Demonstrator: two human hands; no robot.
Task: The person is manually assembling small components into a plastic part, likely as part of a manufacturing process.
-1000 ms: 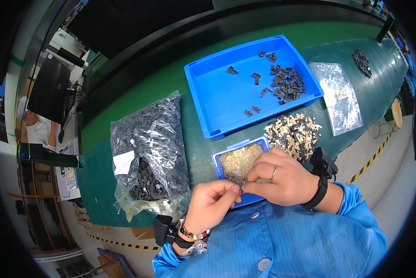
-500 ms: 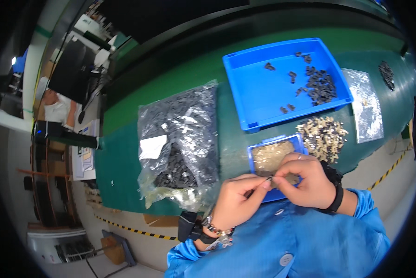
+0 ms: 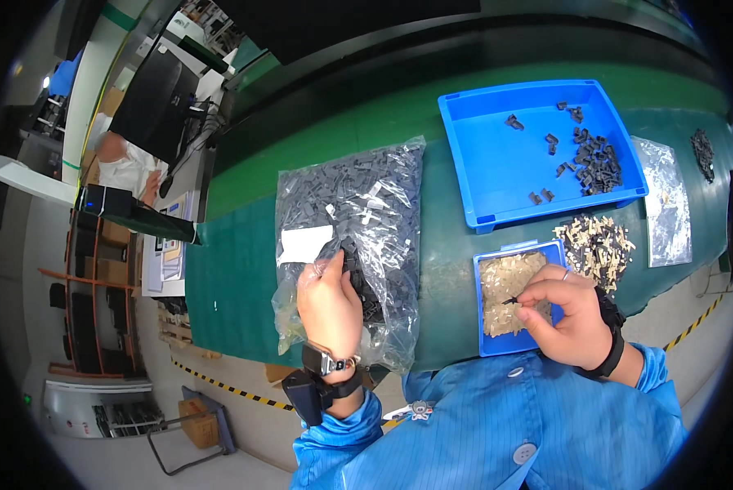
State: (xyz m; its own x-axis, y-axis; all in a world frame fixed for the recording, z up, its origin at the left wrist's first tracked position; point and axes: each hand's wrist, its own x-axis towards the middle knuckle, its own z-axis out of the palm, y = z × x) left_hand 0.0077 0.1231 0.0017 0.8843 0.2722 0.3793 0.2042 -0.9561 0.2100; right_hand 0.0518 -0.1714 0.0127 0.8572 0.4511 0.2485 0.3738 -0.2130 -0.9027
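- The left hand rests on the large clear plastic bag of small dark grey plastic parts, near the front edge of the green-covered surface. Its fingers are curled at the bag's mouth, seemingly to draw out a part; whether they already hold one I cannot tell.
- The right hand hovers over the small blue tray of pale translucent pieces, close to the front edge, its fingertips pinched narrow on a tiny dark part.
- Bag and small tray sit side by side just before the person, so each hand has its own supply within easy reach.
- A loose heap of beige-and-dark assembled pieces lies just right of the small tray.
- The large blue rectangular tray stands behind, toward the far right, with scattered dark parts.
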